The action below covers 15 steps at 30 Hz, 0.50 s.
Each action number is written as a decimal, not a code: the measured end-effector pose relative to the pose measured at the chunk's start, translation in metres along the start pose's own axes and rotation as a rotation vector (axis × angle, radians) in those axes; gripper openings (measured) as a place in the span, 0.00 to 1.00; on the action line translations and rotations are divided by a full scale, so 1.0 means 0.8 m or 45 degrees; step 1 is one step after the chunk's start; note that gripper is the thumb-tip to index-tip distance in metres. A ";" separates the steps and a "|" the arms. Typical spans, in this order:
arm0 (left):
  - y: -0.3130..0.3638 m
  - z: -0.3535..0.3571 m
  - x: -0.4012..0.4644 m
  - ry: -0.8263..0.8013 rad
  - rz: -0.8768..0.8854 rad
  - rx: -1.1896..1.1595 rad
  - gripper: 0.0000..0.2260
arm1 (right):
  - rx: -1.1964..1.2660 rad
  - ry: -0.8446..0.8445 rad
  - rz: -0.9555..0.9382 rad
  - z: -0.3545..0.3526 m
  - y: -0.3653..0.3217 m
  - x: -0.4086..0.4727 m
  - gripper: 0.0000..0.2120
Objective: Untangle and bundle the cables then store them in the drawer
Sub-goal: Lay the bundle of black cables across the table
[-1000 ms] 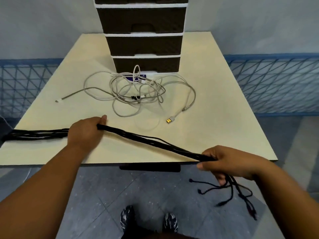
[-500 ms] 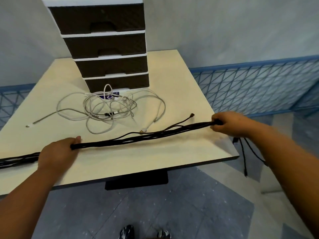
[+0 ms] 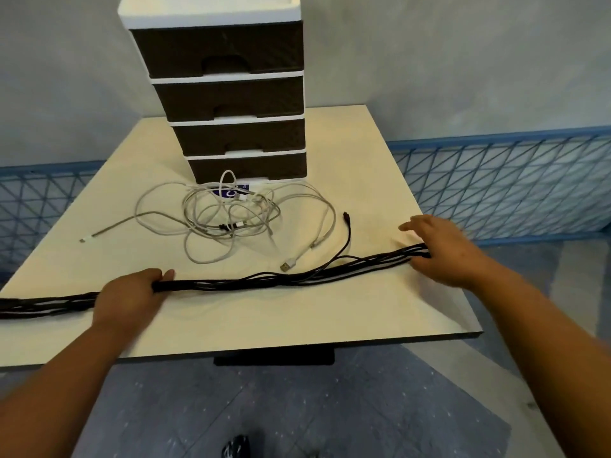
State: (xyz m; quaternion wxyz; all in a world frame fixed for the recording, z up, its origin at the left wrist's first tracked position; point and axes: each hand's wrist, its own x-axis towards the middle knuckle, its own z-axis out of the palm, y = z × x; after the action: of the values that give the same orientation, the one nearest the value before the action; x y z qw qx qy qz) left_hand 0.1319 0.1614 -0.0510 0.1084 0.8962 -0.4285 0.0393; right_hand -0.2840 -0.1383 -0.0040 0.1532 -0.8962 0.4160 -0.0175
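Observation:
A long bundle of black cables (image 3: pixel 264 280) lies stretched across the front of the cream table (image 3: pixel 297 322). My left hand (image 3: pixel 129 294) grips the bundle near its left part, and the rest trails off past the table's left edge. My right hand (image 3: pixel 436 251) is over the bundle's right end with thumb and fingers spread, palm down; the cable ends run under it. One black strand (image 3: pixel 347 226) curls away toward the back. A tangle of white cables (image 3: pixel 228 216) lies behind, in front of the drawer unit (image 3: pixel 231 94), whose four dark drawers are all closed.
A white USB plug (image 3: pixel 287 266) lies just behind the black bundle. A blue mesh fence (image 3: pixel 496 186) runs along the wall on both sides of the table. The table's right front corner (image 3: pixel 476 333) is near my right forearm. Grey floor lies below.
My right hand has let go of the black bundle's right end and spread its fingers, laying the cables on the table. The left hand keeps its grip. The view has tilted up.

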 end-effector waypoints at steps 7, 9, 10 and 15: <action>0.000 -0.001 0.000 0.008 -0.017 -0.049 0.21 | -0.030 0.068 -0.383 0.084 -0.124 0.007 0.28; 0.000 -0.001 0.000 0.012 -0.025 -0.076 0.21 | -0.071 0.150 -0.294 0.098 -0.123 0.009 0.28; 0.000 -0.001 -0.001 0.016 -0.027 -0.087 0.22 | -0.101 0.232 -0.273 0.104 -0.121 0.006 0.26; -0.003 -0.003 -0.001 -0.021 -0.035 -0.155 0.22 | -0.120 0.709 -0.105 0.117 -0.118 -0.001 0.20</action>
State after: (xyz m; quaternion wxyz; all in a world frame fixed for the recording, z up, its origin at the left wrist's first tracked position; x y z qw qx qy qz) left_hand 0.1332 0.1643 -0.0492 0.1597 0.8940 -0.4187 0.0042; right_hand -0.1997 -0.0557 -0.0658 -0.0096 -0.8792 0.4054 -0.2501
